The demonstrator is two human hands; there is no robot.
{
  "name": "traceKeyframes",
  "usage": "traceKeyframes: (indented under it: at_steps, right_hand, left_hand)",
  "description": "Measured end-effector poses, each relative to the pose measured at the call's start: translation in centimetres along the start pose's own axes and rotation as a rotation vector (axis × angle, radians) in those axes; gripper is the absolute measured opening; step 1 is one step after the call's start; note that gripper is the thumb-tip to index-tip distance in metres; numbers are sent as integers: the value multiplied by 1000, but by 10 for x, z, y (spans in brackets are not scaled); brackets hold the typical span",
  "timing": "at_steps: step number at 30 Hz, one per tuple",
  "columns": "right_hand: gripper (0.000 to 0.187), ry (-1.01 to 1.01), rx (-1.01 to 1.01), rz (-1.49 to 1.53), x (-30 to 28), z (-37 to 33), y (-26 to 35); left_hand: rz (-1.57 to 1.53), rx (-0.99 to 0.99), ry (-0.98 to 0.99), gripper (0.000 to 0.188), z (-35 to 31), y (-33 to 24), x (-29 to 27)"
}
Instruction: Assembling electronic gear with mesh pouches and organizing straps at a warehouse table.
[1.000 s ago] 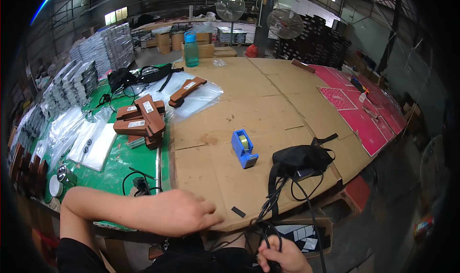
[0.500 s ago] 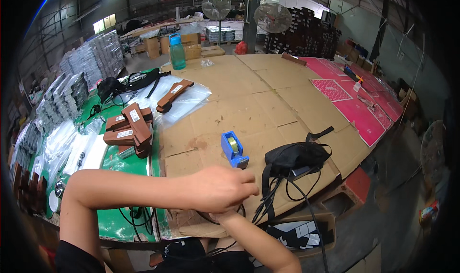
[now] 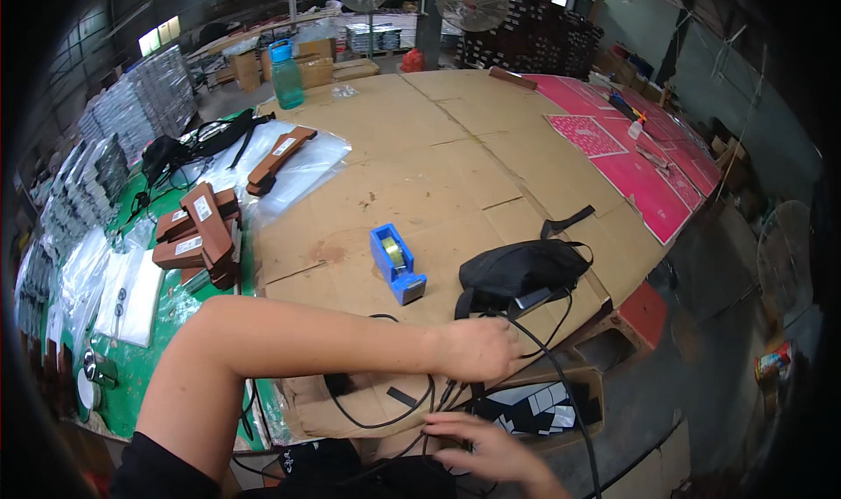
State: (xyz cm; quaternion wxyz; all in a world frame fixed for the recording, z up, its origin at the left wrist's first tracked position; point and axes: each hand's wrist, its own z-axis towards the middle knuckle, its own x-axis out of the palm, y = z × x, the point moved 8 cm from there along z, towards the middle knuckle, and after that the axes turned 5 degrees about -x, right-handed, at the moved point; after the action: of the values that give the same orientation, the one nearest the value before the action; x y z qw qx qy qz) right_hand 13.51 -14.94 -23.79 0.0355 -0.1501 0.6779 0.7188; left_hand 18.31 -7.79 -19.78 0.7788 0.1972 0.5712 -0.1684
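My left hand reaches across from the left and is closed beside a black bag; what its fingers hold is hidden. Black cables run from the bag past this hand and loop over the table's front edge. Below it, my right hand has its fingers stretched out next to the cables, with the thumb side partly blurred. A dark device pokes out of the bag. Farther in stands a blue tape dispenser with a roll of yellowish tape.
Brown boxy pieces with white labels are piled at the left, near plastic sheets and black straps. A teal bottle stands far left on the cardboard-covered table. A red stool and an open carton are by the right edge.
My hands were together at the front edge and have come apart. The left has moved right toward the bag; the right has spread its fingers lower down. The view has shifted slightly.
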Motion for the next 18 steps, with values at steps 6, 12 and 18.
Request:
traceKeyframes:
  at_steps: [6,12,18]
  right_hand:
    - [12,-949,300,-417,-205,-97,-77]
    - [26,-974,288,-857,-277,-54,-119]
    - [30,-977,280,-795,-289,-16,-131]
  left_hand:
    - [127,-75,41,19,7,34,26]
    - [268,-184,157,20,-9,45,28]
    - [234,-103,230,20,-27,43,25]
